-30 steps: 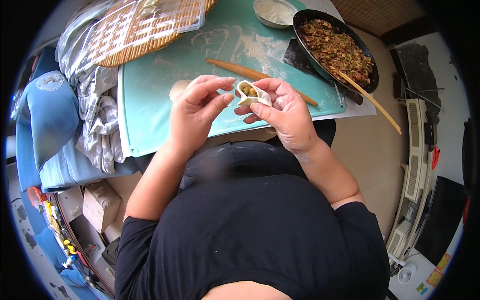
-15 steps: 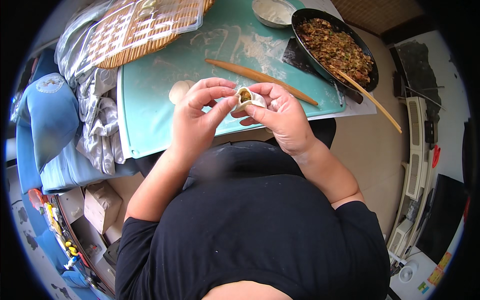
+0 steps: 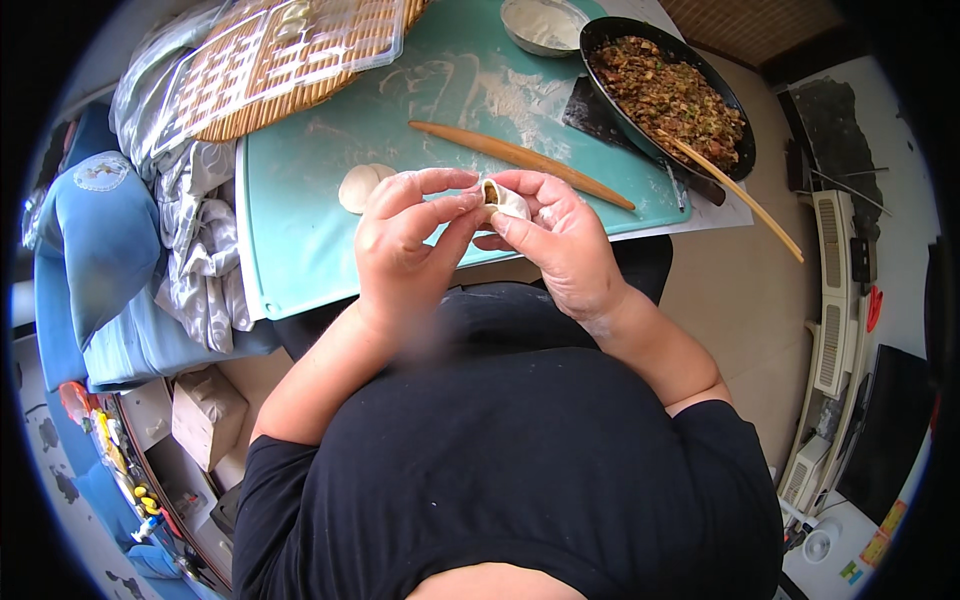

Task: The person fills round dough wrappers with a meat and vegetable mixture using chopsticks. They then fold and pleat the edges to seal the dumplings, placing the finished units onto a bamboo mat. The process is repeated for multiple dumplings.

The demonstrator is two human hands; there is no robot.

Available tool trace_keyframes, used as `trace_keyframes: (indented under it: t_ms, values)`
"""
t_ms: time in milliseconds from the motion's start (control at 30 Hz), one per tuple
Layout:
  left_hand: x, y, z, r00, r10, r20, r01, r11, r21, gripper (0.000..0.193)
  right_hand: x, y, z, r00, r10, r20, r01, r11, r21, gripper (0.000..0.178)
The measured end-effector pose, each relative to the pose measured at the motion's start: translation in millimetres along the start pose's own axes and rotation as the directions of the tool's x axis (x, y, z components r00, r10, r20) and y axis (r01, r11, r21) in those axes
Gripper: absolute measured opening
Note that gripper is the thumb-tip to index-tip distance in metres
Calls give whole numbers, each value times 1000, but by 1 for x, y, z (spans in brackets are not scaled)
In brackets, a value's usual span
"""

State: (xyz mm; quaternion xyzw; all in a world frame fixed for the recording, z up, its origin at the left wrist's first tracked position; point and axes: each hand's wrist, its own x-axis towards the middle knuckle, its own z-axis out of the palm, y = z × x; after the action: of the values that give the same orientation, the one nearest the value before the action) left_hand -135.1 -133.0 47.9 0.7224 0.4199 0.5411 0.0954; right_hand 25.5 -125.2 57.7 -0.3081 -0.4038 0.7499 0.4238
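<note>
Between my hands, just above the near part of the green mat, is a small white dumpling (image 3: pixel 512 203) with brown-green filling showing through a gap on its left side. My right hand (image 3: pixel 565 240) holds its body, thumb in front and fingers behind. The fingertips of my left hand (image 3: pixel 408 232) pinch the left edge of the dough. Flat round dough wrappers (image 3: pixel 357 188) lie on the mat just beyond my left hand, partly overlapping. A tapered wooden rolling pin (image 3: pixel 520 160) lies slantwise beyond both hands.
The floury green mat (image 3: pixel 290 245) covers the table. A black pan of chopped filling (image 3: pixel 665 95) with chopsticks (image 3: pixel 745 205) across its rim stands far right. Beside it are a flour bowl (image 3: pixel 545 25) and a dark blade (image 3: pixel 600 115). A woven tray (image 3: pixel 270 115) with a clear plastic tray lies far left.
The gap in the dumpling has become narrower, with less filling showing. My left fingertips have closed in on its edge, while my right hand keeps its hold.
</note>
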Motion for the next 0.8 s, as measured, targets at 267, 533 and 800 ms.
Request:
trace_keyframes:
  t_ms: [267, 533, 800]
  values:
    - [2, 1, 0, 997, 61, 50, -67, 988, 140, 25, -1, 3, 2, 1000, 14, -1, -14, 999, 31, 32]
    - [5, 7, -6, 991, -91, 99, 90, 996, 15, 45, -3, -3, -3, 999, 8, 38, -9, 999, 33, 35]
    - [6, -6, -8, 978, -5, 211, 33, 991, -131, 38, -5, -6, -2, 997, 44, 65, -46, 999, 24, 37]
